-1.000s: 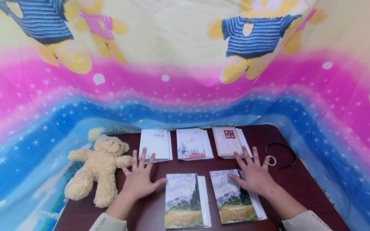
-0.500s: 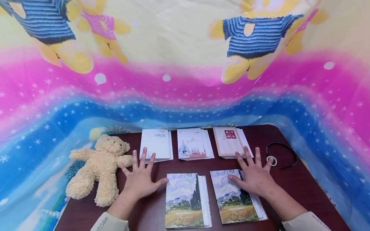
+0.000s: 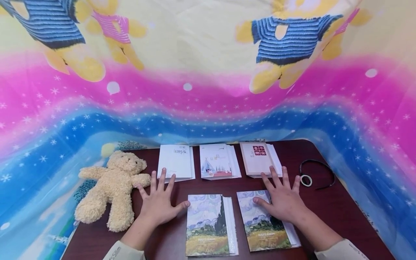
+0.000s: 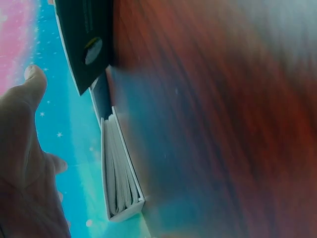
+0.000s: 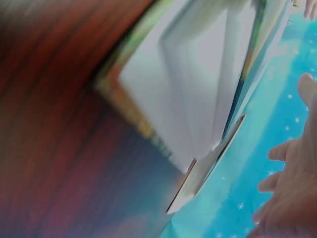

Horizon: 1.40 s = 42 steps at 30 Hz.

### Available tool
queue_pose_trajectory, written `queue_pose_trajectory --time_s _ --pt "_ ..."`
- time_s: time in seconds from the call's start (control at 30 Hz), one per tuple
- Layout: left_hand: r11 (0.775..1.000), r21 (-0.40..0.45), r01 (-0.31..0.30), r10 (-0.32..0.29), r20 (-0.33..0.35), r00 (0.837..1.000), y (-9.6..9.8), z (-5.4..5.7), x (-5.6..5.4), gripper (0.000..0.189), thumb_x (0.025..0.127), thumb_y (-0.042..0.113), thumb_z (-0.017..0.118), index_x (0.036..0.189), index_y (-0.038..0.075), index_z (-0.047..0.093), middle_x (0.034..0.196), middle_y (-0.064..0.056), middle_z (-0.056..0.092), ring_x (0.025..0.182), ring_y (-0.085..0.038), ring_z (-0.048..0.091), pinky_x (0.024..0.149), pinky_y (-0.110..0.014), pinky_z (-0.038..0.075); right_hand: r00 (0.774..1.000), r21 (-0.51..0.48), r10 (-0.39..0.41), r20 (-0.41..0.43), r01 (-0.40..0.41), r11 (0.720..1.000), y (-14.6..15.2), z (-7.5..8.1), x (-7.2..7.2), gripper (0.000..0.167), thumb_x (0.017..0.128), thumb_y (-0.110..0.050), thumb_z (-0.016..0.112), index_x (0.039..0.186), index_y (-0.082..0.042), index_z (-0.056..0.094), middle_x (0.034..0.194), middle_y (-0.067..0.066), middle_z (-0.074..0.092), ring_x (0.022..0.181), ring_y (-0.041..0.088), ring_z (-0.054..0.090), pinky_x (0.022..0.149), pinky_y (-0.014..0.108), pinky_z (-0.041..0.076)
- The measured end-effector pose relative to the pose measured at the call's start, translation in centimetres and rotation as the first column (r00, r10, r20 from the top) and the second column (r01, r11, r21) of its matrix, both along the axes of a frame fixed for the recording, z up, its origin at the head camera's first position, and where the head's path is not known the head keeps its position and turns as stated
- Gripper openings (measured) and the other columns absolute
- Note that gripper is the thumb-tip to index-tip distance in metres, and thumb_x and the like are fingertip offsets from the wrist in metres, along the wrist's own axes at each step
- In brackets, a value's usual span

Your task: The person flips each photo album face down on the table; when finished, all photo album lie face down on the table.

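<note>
My left hand (image 3: 157, 206) is spread with straight fingers, between the teddy bear (image 3: 113, 191) and the left front photo album (image 3: 206, 224). Its thumb tip is right at that album's upper left corner. Likewise spread, my right hand (image 3: 286, 202) overlaps the top of the right front photo album (image 3: 264, 234), which carries the same painted landscape. Both hands hold nothing. Three paler albums line the back: a white one (image 3: 175, 159), a tent-print one (image 3: 216, 162) and one with red characters (image 3: 256, 159). In the right wrist view, album pages (image 5: 193, 84) show beside the hand.
A black cord-like loop (image 3: 333, 173) and a pale green ring (image 3: 306, 180) lie on the right of the dark red-brown table (image 3: 351, 220). Behind and around the table hangs a cloth (image 3: 201, 119) printed with bears and snowflakes.
My right hand has shifted slightly left, so its little finger no longer overlaps the pale green ring. The left hand has barely moved; the albums and bear stay in place.
</note>
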State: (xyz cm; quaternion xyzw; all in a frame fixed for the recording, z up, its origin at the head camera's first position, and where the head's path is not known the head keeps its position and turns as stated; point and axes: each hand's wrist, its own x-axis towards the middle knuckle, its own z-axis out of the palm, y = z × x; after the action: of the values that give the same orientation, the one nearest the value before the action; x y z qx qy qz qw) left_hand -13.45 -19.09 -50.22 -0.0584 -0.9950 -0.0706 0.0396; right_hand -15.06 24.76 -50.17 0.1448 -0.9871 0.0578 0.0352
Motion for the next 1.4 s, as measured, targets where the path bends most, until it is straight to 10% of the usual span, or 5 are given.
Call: queue_pose_trajectory --time_s 0.3,0.67,1.4 --pt "0.999 0.037 0.014 -0.014 0.014 1.0 0.4 0.0 0.8 0.109 0.082 0.088 0.055 0.165 0.022 0.03 0.174 -0.011 0.0 0.157 -0.042 -0.008 0.112 -0.082 0.001 0.999 -0.065 0.036 0.006 -0.035 0.997 -1.4 0.1 0.6 0.097 0.091 -0.079 0.054 0.159 -0.01 0.043 0.167 0.022 0.025 0.155 0.05 0.003 0.114 0.078 0.005" --pt "0.992 0.122 0.044 -0.052 0.065 0.997 0.8 -0.4 1.6 0.101 0.084 0.083 0.059 0.16 0.018 0.042 0.169 -0.015 0.027 0.151 -0.046 0.027 0.109 -0.07 0.036 0.994 -0.073 0.098 -0.038 -0.101 0.992 -4.4 0.2 1.3 0.085 0.091 -0.062 0.07 0.156 -0.01 0.048 0.159 0.02 0.041 0.142 0.047 0.038 0.102 0.066 0.044" --pt "0.935 0.349 0.056 -0.124 0.177 0.976 2.0 -0.6 3.0 0.094 0.086 0.075 0.066 0.154 0.013 0.051 0.137 -0.01 0.064 0.125 -0.033 0.061 0.098 -0.055 0.052 0.983 -0.236 0.177 0.046 -0.161 0.958 -8.9 0.7 3.0 0.075 0.092 -0.037 0.078 0.153 -0.004 0.049 0.149 0.018 0.052 0.135 0.038 0.051 0.108 0.054 0.046"
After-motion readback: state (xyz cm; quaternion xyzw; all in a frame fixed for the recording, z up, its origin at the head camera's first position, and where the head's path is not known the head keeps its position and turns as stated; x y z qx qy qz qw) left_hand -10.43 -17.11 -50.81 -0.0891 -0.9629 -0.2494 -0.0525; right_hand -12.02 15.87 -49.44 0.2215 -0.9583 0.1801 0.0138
